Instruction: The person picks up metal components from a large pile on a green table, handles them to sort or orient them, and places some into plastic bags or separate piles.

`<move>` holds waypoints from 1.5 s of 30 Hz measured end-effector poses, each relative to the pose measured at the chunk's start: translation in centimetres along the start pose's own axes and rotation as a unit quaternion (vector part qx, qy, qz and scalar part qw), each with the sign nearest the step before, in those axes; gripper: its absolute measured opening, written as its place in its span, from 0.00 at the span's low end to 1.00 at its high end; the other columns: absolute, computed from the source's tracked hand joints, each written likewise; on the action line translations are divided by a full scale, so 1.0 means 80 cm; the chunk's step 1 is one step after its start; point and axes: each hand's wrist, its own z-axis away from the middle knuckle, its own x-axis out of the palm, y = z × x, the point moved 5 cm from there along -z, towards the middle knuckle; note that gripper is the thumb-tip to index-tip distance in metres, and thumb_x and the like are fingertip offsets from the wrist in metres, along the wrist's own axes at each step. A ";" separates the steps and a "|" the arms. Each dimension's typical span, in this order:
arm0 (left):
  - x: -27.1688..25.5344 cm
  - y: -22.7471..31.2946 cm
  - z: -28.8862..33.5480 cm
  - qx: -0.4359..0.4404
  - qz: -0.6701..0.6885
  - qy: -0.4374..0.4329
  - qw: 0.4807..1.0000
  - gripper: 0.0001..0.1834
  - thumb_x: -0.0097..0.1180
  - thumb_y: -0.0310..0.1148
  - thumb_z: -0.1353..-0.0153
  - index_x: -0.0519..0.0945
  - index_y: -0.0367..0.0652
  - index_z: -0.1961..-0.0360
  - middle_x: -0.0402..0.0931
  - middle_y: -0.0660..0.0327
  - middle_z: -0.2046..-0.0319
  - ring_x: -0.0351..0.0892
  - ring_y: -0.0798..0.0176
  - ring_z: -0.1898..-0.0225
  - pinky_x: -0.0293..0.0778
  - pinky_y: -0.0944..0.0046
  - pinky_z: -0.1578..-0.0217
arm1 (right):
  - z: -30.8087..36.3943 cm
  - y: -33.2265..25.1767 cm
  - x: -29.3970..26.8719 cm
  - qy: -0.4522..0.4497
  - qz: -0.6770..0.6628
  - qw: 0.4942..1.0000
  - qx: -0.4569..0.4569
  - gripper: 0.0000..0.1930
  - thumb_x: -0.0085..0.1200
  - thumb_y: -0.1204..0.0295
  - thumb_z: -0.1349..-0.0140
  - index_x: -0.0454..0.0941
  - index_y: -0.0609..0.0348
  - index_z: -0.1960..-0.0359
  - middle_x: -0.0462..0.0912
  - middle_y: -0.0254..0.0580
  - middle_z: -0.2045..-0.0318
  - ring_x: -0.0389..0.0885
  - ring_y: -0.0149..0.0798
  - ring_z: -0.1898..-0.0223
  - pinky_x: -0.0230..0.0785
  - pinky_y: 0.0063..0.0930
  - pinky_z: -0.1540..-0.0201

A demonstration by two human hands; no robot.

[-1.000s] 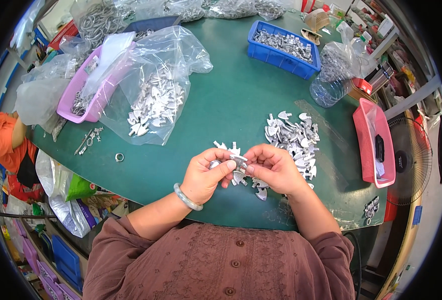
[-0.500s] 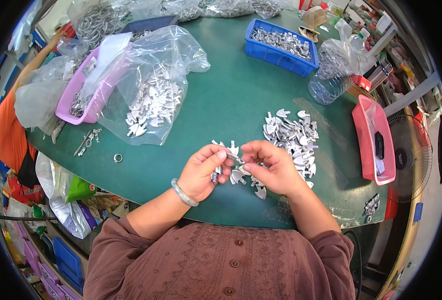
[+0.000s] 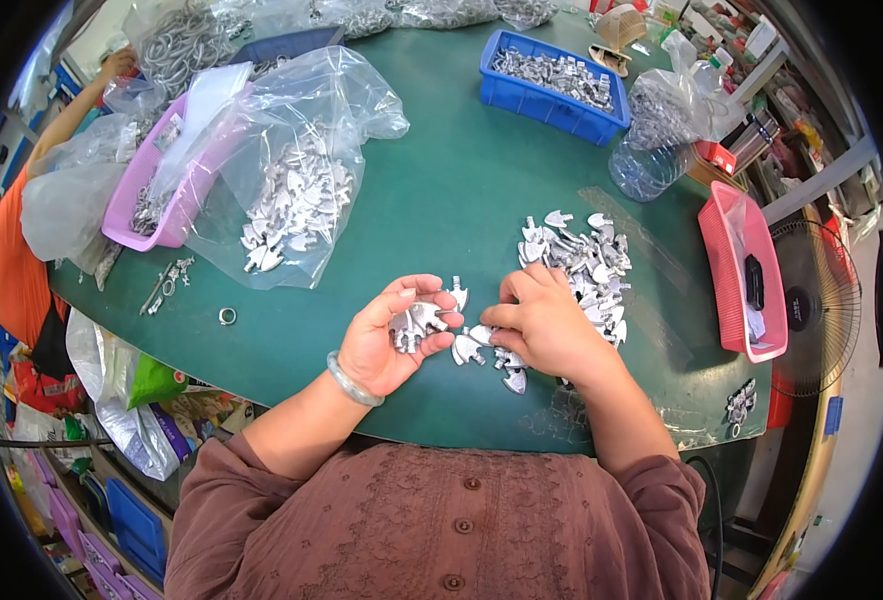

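Observation:
My left hand (image 3: 370, 345), with a pale bangle (image 3: 350, 382) at its wrist, is turned palm up and curled around several flat silver metal pieces (image 3: 417, 325). Just to its right, my right hand (image 3: 550, 325) reaches palm down, fingers bent and drawn together, over loose shield-shaped metal pieces (image 3: 468, 348). Its fingertips are down among these pieces; whatever they pinch is hidden. Beyond the right hand spreads a pile of similar silver pieces (image 3: 597, 262) on the green tabletop (image 3: 432, 190).
A clear bag (image 3: 297, 205) of silver pieces lies left, beside a purple basket (image 3: 152, 238). A blue bin (image 3: 557, 115) of metal parts stands far right, near a plastic bottle (image 3: 647, 170). At right are a pink basket (image 3: 767, 345) and a fan (image 3: 812, 310). Someone in orange (image 3: 12, 260) is far left.
My hands were together, fingering a small metal piece. They have moved apart; the left now opens its palm upward with pieces in it, and the right has lowered to the loose pieces.

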 end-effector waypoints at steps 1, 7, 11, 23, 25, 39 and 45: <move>0.002 0.000 0.000 -0.002 0.002 -0.004 1.000 0.13 0.43 0.32 0.43 0.69 0.37 0.59 0.73 0.52 0.63 0.74 0.54 0.60 0.75 0.58 0.62 | 0.001 0.000 0.004 -0.018 -0.001 1.000 -0.009 0.07 0.56 0.74 0.57 0.78 0.53 0.73 0.70 0.35 0.73 0.67 0.39 0.63 0.56 0.32 0.59; 0.006 -0.003 -0.001 -0.024 0.007 0.002 1.000 0.15 0.43 0.32 0.43 0.69 0.36 0.56 0.73 0.50 0.63 0.74 0.51 0.59 0.74 0.56 0.58 | 0.002 0.016 -0.003 0.103 -0.077 0.992 -0.003 0.07 0.55 0.78 0.57 0.77 0.56 0.74 0.72 0.39 0.78 0.70 0.41 0.72 0.62 0.30 0.66; 0.007 -0.004 0.000 -0.030 0.003 0.013 0.999 0.13 0.43 0.31 0.42 0.69 0.36 0.57 0.73 0.51 0.64 0.74 0.51 0.59 0.74 0.56 0.58 | 0.003 0.016 -0.013 0.138 -0.251 0.955 0.075 0.06 0.53 0.80 0.52 0.77 0.58 0.72 0.74 0.37 0.77 0.73 0.36 0.74 0.64 0.25 0.69; 0.013 -0.030 0.005 -0.135 -0.165 0.006 0.977 0.13 0.43 0.38 0.38 0.72 0.39 0.61 0.74 0.60 0.73 0.75 0.68 0.75 0.70 0.74 0.82 | 0.005 0.015 0.013 0.081 -0.584 0.776 0.224 0.07 0.51 0.76 0.45 0.77 0.66 0.66 0.77 0.33 0.73 0.72 0.24 0.70 0.66 0.18 0.65; 0.014 -0.031 0.006 -0.137 -0.164 -0.006 0.977 0.13 0.43 0.38 0.39 0.71 0.39 0.61 0.74 0.60 0.72 0.74 0.69 0.75 0.69 0.75 0.82 | 0.005 0.014 0.015 0.072 -0.585 0.778 0.218 0.08 0.51 0.76 0.45 0.77 0.65 0.64 0.78 0.33 0.73 0.73 0.24 0.70 0.66 0.18 0.64; 0.020 -0.031 0.009 -0.148 -0.143 -0.023 0.978 0.12 0.44 0.37 0.39 0.70 0.39 0.61 0.74 0.60 0.71 0.73 0.69 0.75 0.68 0.75 0.81 | 0.005 0.012 0.018 0.049 -0.587 0.781 0.206 0.08 0.50 0.76 0.44 0.77 0.65 0.64 0.78 0.33 0.72 0.73 0.24 0.68 0.66 0.18 0.63; 0.015 -0.032 0.009 -0.142 -0.149 -0.022 0.978 0.13 0.43 0.40 0.39 0.72 0.41 0.64 0.73 0.59 0.72 0.72 0.67 0.75 0.68 0.73 0.81 | 0.001 0.005 0.008 0.062 -0.513 0.850 0.104 0.08 0.50 0.78 0.45 0.77 0.63 0.64 0.77 0.36 0.69 0.74 0.29 0.65 0.66 0.21 0.63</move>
